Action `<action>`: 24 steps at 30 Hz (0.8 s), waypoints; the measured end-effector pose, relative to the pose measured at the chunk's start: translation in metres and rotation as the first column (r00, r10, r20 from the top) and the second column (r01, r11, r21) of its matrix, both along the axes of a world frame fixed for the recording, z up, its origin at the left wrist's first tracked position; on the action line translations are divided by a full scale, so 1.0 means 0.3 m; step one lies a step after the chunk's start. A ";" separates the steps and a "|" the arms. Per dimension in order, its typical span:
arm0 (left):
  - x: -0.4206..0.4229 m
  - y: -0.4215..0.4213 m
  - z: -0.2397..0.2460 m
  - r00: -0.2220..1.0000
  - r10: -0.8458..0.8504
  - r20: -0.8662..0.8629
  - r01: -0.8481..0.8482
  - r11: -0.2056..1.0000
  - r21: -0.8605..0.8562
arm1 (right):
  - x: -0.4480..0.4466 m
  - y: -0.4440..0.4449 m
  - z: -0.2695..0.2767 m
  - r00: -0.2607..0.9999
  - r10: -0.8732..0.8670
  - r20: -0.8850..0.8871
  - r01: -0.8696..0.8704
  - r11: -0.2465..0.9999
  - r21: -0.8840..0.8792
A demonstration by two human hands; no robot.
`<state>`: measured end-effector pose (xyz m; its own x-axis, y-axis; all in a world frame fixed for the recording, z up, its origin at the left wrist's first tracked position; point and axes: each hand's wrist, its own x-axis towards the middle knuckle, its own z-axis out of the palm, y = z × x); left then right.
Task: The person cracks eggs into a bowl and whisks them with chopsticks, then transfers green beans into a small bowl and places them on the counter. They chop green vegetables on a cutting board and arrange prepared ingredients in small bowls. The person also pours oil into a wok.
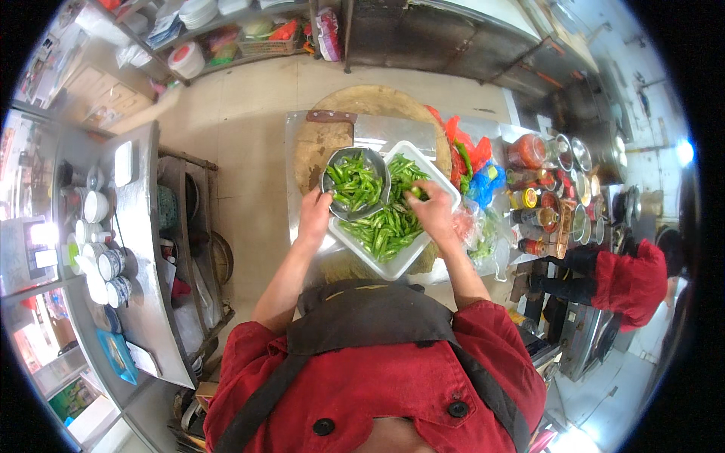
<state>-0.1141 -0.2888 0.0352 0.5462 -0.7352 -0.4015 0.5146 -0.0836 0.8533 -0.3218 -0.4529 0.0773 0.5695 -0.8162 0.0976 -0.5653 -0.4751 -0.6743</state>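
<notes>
My left hand (315,218) grips the rim of a round metal bowl (328,199), thumb over its edge. Cut green chili peppers (355,182) fill the bowl, which is held over the left side of a white plastic tray (442,170). More cut green peppers (385,232) are heaped in the tray. Among these, my right hand (431,206) has its fingertips curled around some green pieces. Beneath the tray is a round wooden chopping block (362,99). A cleaver (391,135) with a wooden handle lies flat across the block, its blade partly hidden by the tray.
Red plastic bags (473,150) and a blue bag (488,184) lie right of the block. Beyond them stand several seasoning jars and bottles (524,198). A steel counter (148,272) with stacked bowls is at left. Another person (628,283) in red stands at right.
</notes>
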 end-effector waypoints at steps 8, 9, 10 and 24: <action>-0.114 -0.036 0.031 0.980 -0.146 -0.134 0.143 0.989 -0.031 | 0.068 0.046 0.232 0.958 -0.168 0.234 0.128 0.976 0.176; -0.133 -0.048 0.044 0.965 -0.163 -0.205 0.148 0.985 -0.084 | 0.094 0.065 0.221 0.963 -0.075 0.259 0.073 0.997 0.019; -0.150 -0.058 0.057 0.968 -0.165 -0.191 0.157 0.986 -0.057 | 0.111 0.079 0.211 0.990 0.007 0.138 0.001 0.998 -0.060; -0.073 -0.044 0.017 0.993 -0.058 -0.107 0.059 0.998 0.007 | 0.001 0.019 0.276 0.988 0.033 -0.150 -0.034 0.999 -0.003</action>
